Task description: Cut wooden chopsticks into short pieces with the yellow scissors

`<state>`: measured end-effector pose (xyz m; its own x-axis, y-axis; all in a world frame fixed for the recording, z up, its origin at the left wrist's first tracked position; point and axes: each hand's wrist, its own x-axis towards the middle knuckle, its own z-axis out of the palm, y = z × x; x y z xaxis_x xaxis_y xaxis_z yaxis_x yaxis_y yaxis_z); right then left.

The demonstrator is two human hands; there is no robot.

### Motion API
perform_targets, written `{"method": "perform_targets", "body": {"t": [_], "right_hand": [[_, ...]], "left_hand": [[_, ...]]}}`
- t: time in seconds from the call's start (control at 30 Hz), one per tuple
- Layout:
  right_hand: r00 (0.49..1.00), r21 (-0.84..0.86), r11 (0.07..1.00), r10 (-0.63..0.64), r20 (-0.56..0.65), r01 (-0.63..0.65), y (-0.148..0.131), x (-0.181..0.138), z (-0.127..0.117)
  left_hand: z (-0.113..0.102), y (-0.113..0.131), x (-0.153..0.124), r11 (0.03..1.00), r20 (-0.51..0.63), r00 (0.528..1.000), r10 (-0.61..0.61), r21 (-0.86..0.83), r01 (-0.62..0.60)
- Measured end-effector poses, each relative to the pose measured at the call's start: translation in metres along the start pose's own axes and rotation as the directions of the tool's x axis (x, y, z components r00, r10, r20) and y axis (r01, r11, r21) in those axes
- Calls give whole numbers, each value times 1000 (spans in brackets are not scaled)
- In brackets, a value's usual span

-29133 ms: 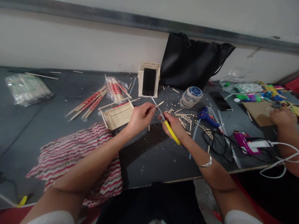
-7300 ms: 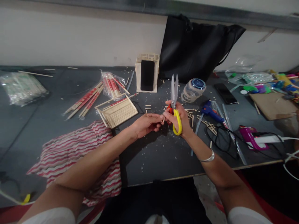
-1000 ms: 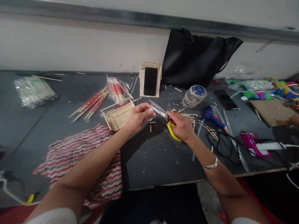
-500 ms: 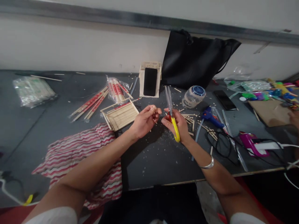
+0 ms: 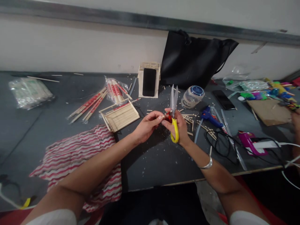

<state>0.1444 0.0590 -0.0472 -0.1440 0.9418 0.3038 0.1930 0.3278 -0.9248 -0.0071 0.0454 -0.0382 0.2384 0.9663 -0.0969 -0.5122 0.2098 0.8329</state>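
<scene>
My right hand (image 5: pixel 181 126) holds scissors (image 5: pixel 174 101) by their yellow and red handles, the blades pointing up and slightly apart. My left hand (image 5: pixel 148 125) is closed in a pinch, its fingertips meeting those of my right hand. Between them shows the pale tip of a small piece of wooden stick (image 5: pixel 163 117); most of it is hidden by the fingers. Left of my hands lies a tray-like frame built of sticks (image 5: pixel 123 117). Short cut sticks (image 5: pixel 192 125) and tiny scraps are scattered under and beside my right hand.
A phone (image 5: pixel 149 82) leans on a stick-built stand at the back. Nearby are a blue-lidded jar (image 5: pixel 193 97), a blue glue gun (image 5: pixel 211 118), another phone (image 5: pixel 223 100), packed sticks (image 5: pixel 114 90), a striped cloth (image 5: pixel 82 159) and a black bag (image 5: pixel 194 59). Another person's hand (image 5: pixel 295 120) shows at right.
My left hand has moved right until its fingertips meet my right hand's. The scissors have turned more upright, and their blades have spread slightly.
</scene>
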Motion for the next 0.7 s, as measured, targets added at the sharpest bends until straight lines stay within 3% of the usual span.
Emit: {"method": "perform_targets", "body": {"t": [0.17, 0.27, 0.33, 0.43, 0.57, 0.7], "right_hand": [[985, 189, 968, 147, 89, -162, -4, 1, 0], [982, 273, 943, 183, 47, -189, -6, 6, -2], [983, 298, 939, 182, 3, -175, -6, 9, -4], [983, 323, 931, 183, -15, -168, -6, 12, -6], [979, 333, 924, 202, -17, -185, -6, 13, -7], [978, 295, 937, 205, -31, -187, -5, 13, -7]], "left_hand": [[-4, 0, 2, 1000, 7, 1000, 26, 15, -26], [-9, -3, 5, 975, 14, 991, 131, 178, -131], [-13, -5, 7, 898, 82, 979, 185, 392, -202], [-18, -10, 9, 707, 261, 954, 148, 646, -287], [-20, -16, 10, 592, 475, 875, 98, 679, -435], [-22, -14, 9, 537, 530, 838, 133, 672, -510]]}}
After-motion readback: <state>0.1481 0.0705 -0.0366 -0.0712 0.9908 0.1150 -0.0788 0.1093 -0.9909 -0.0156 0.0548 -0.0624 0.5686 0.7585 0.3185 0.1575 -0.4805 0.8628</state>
